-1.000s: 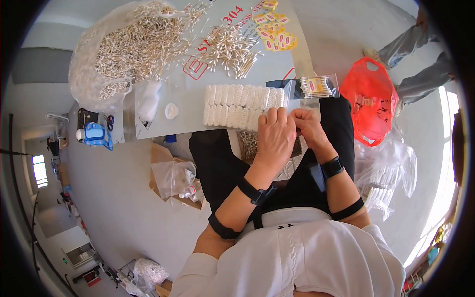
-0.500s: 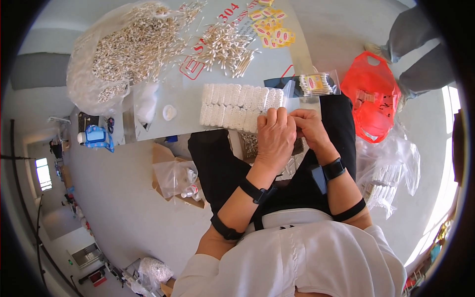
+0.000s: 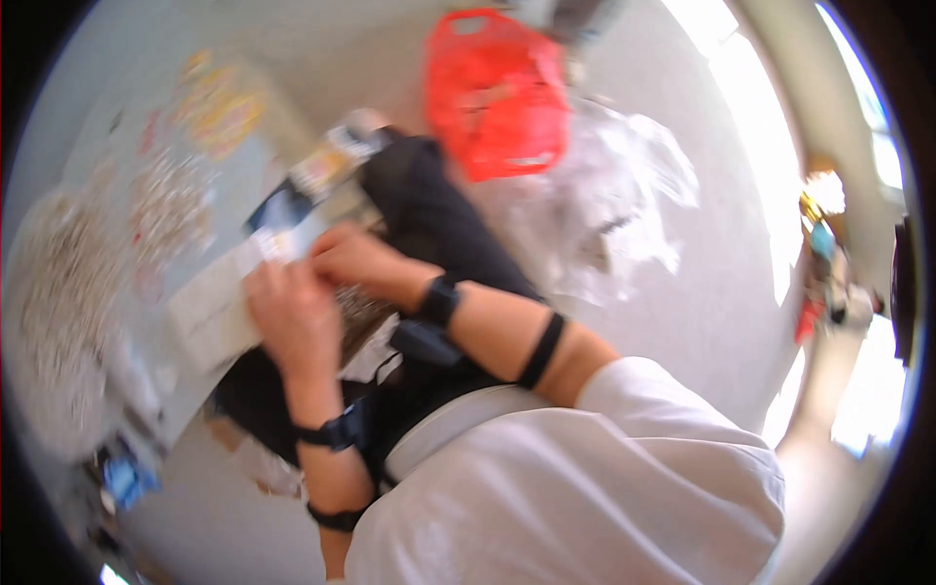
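Note:
The whole view is smeared by motion. My left hand reaches over the table's edge, fingers bent together around what looks like a clear plastic bag at their tips. Close beside it, my right hand is closed in a pinch; whatever lies between those fingers is hidden. White bundled cotton swabs form a block on the table, just left of my left hand. A filled pack of cotton swabs with a yellow label lies beyond both hands. Under my wrists, a box of loose swabs shows between my legs.
Loose cotton swabs are heaped on the table, with a large bag of swabs at the far left. Yellow cards lie behind them. On the floor are a red plastic bag and clear plastic bags.
My view has swung to the right, so the table and hands appear farther left and turned. My hands stay close together at the swab block's edge.

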`<state>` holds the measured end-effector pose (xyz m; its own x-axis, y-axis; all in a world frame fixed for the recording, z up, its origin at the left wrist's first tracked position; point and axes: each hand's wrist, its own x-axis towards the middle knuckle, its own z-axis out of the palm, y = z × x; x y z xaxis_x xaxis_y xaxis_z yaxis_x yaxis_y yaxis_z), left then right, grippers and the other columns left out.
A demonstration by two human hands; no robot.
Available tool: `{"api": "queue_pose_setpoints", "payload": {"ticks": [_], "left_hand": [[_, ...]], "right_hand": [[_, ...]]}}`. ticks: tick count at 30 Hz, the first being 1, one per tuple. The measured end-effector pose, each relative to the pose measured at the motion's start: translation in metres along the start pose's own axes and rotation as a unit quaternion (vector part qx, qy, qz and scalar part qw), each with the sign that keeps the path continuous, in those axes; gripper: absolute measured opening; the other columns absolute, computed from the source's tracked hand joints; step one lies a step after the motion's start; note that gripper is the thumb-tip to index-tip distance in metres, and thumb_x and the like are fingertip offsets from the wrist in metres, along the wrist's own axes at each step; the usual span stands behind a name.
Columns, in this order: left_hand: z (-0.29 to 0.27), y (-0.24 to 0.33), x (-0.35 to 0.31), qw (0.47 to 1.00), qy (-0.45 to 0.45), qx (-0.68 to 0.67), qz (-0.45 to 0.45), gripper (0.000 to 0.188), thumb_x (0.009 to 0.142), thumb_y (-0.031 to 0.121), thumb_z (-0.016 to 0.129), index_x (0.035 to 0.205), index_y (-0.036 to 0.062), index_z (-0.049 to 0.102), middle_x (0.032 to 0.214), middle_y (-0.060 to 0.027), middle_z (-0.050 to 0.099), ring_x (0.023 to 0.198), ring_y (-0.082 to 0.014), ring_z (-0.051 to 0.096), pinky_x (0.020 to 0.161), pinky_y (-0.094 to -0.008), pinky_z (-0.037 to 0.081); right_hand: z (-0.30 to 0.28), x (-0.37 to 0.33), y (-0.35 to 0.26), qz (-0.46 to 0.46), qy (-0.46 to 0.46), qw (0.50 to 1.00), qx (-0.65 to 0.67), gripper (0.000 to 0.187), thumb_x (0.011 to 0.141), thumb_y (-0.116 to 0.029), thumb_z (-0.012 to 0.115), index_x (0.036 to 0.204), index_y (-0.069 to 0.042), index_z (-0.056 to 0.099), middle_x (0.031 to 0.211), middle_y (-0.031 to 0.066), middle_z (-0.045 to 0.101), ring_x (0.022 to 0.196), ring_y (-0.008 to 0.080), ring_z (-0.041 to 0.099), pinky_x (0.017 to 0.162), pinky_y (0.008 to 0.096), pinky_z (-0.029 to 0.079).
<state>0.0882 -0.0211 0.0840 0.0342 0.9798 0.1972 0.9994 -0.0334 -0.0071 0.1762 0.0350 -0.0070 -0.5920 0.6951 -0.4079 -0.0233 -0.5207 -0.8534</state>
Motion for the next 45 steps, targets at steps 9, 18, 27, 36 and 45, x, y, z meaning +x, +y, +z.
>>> {"api": "queue_pose_setpoints", "payload": {"ticks": [9, 18, 27, 36, 45], "left_hand": [[0.010, 0.027, 0.011, 0.994, -0.034, 0.106, 0.007, 0.018, 0.070, 0.013, 0.068, 0.071, 0.0024, 0.054, 0.083, -0.0118, 0.050, 0.085, -0.0304, 0.052, 0.066, -0.0425, 0.045], [0.008, 0.021, 0.010, 0.992, -0.057, 0.112, 0.019, 0.020, 0.072, 0.014, 0.068, 0.071, -0.0007, 0.054, 0.084, -0.0135, 0.050, 0.084, -0.0307, 0.052, 0.067, -0.0422, 0.045], [0.004, 0.018, 0.007, 0.994, -0.045, 0.104, -0.005, 0.014, 0.072, 0.015, 0.064, 0.079, 0.0072, 0.055, 0.086, -0.0100, 0.049, 0.086, -0.0306, 0.051, 0.067, -0.0433, 0.043], [0.006, 0.009, -0.002, 0.998, -0.022, -0.015, -0.052, 0.018, 0.063, 0.013, 0.068, 0.076, 0.0089, 0.056, 0.087, -0.0066, 0.048, 0.087, -0.0268, 0.046, 0.069, -0.0405, 0.036], [0.013, -0.006, -0.009, 0.988, 0.052, -0.137, -0.046, 0.015, 0.062, 0.006, 0.064, 0.074, 0.0040, 0.056, 0.095, -0.0101, 0.048, 0.091, -0.0304, 0.044, 0.079, -0.0418, 0.037]], "right_hand": [[-0.002, 0.016, 0.022, -0.099, 0.109, 0.983, -0.108, 0.007, 0.059, -0.003, 0.061, 0.061, 0.003, 0.065, 0.056, 0.0181, 0.060, 0.049, 0.0232, 0.058, 0.047, 0.0351, 0.046], [-0.002, 0.013, 0.011, -0.078, 0.097, 0.987, -0.097, 0.008, 0.062, -0.005, 0.064, 0.064, 0.002, 0.066, 0.059, 0.0184, 0.061, 0.053, 0.0245, 0.060, 0.052, 0.0354, 0.047], [0.001, 0.012, 0.016, -0.172, 0.122, 0.969, -0.129, 0.011, 0.069, -0.008, 0.062, 0.068, 0.003, 0.065, 0.060, 0.0177, 0.060, 0.051, 0.0205, 0.057, 0.050, 0.0347, 0.046], [-0.012, -0.011, -0.002, 0.031, 0.013, 0.994, 0.102, 0.007, 0.080, -0.004, 0.063, 0.075, 0.001, 0.065, 0.064, 0.0019, 0.060, 0.051, 0.0067, 0.050, 0.046, 0.0201, 0.039], [-0.009, -0.011, -0.008, 0.037, 0.020, 0.998, 0.045, 0.006, 0.083, -0.007, 0.060, 0.083, -0.002, 0.065, 0.065, -0.0039, 0.055, 0.052, 0.0031, 0.046, 0.045, 0.0174, 0.034]]}}
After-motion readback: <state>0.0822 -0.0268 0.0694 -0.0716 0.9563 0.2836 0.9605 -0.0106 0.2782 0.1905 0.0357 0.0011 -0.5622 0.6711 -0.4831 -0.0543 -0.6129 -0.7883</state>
